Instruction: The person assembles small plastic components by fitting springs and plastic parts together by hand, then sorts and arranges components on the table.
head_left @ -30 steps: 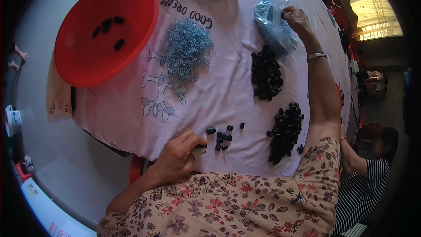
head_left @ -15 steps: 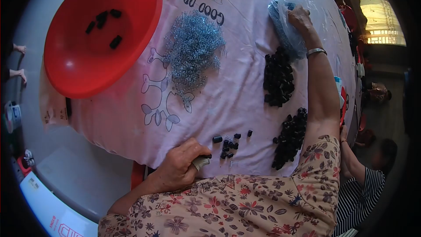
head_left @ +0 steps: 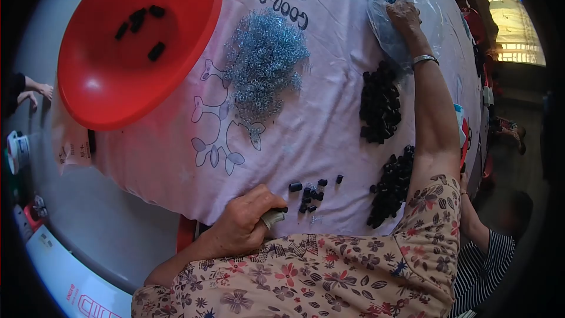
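My left hand (head_left: 246,219) is closed near the table's front edge. It pinches a small black cylindrical part (head_left: 283,209), and a greyish-green wrap (head_left: 272,219) shows at the fingers. My right hand (head_left: 405,16), with a bracelet on its wrist, is curled at a clear plastic bag (head_left: 382,29) at the far right; its fingertips are partly hidden. Close by the left hand lie several loose black parts (head_left: 307,200) with a few tiny springs. Two piles of black parts (head_left: 380,106) lie along the right arm. A heap of small metal springs (head_left: 265,62) sits mid-table.
A big red bowl (head_left: 176,76) at the left has several black parts in it. Pink printed cloth (head_left: 318,135) covers the table. Another person's striped sleeve (head_left: 488,271) shows at lower right, and someone's hands (head_left: 38,91) at the left edge. A white box (head_left: 65,282) is at lower left.
My right hand has moved slightly up and the plastic bag around it has changed shape. My left hand keeps its pinch. The view has shifted a little.
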Motion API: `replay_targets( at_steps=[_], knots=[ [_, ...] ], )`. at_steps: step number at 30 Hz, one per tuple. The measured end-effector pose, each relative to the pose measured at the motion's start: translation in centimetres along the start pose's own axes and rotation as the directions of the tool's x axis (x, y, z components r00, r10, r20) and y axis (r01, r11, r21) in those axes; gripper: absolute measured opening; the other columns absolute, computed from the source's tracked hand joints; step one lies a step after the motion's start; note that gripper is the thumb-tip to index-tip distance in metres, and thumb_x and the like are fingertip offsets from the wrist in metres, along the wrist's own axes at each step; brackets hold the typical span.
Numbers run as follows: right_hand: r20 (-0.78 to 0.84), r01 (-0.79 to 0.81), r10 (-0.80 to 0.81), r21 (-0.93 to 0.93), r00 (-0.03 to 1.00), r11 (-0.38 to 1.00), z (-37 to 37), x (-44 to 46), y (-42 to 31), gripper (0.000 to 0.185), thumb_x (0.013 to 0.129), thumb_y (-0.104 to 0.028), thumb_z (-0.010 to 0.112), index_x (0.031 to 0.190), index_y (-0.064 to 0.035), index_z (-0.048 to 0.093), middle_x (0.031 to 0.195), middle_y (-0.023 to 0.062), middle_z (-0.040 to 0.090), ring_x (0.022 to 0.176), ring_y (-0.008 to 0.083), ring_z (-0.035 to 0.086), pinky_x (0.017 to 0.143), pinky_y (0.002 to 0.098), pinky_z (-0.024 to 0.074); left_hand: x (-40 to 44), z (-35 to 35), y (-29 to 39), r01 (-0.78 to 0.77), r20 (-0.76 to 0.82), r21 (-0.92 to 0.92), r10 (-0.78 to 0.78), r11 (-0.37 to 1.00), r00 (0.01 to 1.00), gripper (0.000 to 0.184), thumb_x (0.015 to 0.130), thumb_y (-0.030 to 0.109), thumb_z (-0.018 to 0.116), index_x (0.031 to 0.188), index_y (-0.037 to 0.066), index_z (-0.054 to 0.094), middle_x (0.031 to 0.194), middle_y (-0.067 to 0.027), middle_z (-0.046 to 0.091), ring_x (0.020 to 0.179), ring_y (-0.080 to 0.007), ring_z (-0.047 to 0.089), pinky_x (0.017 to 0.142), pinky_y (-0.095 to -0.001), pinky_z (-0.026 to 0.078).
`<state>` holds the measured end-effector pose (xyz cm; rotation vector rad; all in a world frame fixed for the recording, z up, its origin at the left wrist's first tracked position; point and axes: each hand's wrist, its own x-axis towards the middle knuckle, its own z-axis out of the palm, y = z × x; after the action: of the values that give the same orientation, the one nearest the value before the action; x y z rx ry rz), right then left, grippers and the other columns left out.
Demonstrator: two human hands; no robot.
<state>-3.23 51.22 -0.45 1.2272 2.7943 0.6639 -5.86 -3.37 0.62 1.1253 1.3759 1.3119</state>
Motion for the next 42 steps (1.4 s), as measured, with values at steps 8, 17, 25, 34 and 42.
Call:
replay_targets(
  at_steps=[8,17,25,34,42],
  knots=[
    [0.030,-0.102,0.099,0.123,0.995,0.987,-4.2,-2.5,-2.7,0.044,0.086,-0.039,0.048,0.098,-0.0001,0.065,0.105,0.0231,0.061,0.103,0.0386,0.056,0.087,0.0446,0.0445,-0.1,-0.1,-0.1,-0.012,0.019,0.021,0.011,1.000,1.000,0.041,0.060,-0.014,0.047,0.098,-0.001,0.053,0.083,-0.0151,0.051,0.076,-0.0332,0.056,0.067,-0.0378,0.047],
    [0.074,0.041,-0.046,0.062,0.996,0.997,-2.5,-1.4,-1.3,0.048,0.085,-0.043,0.047,0.098,-0.0009,0.066,0.106,0.0239,0.061,0.102,0.0377,0.058,0.089,0.0434,0.0451,0.0,-0.1,-0.1,-0.013,0.016,0.016,0.013,1.000,1.000,0.041,0.058,-0.013,0.046,0.097,-0.002,0.053,0.082,-0.0159,0.051,0.076,-0.0332,0.056,0.067,-0.0377,0.047],
    [0.028,-0.158,0.155,0.188,0.988,0.969,-2.6,-2.3,-0.9,0.045,0.090,-0.039,0.042,0.093,-0.0011,0.066,0.101,0.0237,0.062,0.098,0.0384,0.058,0.089,0.0431,0.0445,0.0,-0.2,0.0,-0.006,0.028,0.022,0.005,1.000,1.000,0.041,0.059,-0.013,0.046,0.098,-0.002,0.053,0.082,-0.0158,0.051,0.076,-0.0333,0.057,0.067,-0.0375,0.047],
    [-0.068,0.280,-0.292,-0.153,0.954,0.948,0.1,-0.8,0.7,0.029,0.086,-0.026,0.048,0.085,-0.0034,0.066,0.090,0.0183,0.064,0.089,0.0344,0.060,0.081,0.0431,0.0468,-0.1,0.2,0.2,0.024,0.022,0.047,-0.025,0.999,0.999,0.037,0.063,-0.013,0.050,0.098,-0.001,0.054,0.085,-0.0150,0.052,0.077,-0.0330,0.058,0.067,-0.0375,0.048],
    [-0.078,0.359,-0.386,-0.235,0.919,0.903,0.8,-0.6,1.0,0.025,0.083,-0.021,0.051,0.084,-0.0021,0.066,0.090,0.0172,0.064,0.088,0.0333,0.062,0.076,0.0426,0.0486,-0.2,0.2,0.1,0.012,0.017,0.044,-0.013,0.999,1.000,0.035,0.064,-0.012,0.051,0.098,-0.001,0.054,0.085,-0.0147,0.052,0.077,-0.0329,0.058,0.066,-0.0373,0.048]
  ],
)
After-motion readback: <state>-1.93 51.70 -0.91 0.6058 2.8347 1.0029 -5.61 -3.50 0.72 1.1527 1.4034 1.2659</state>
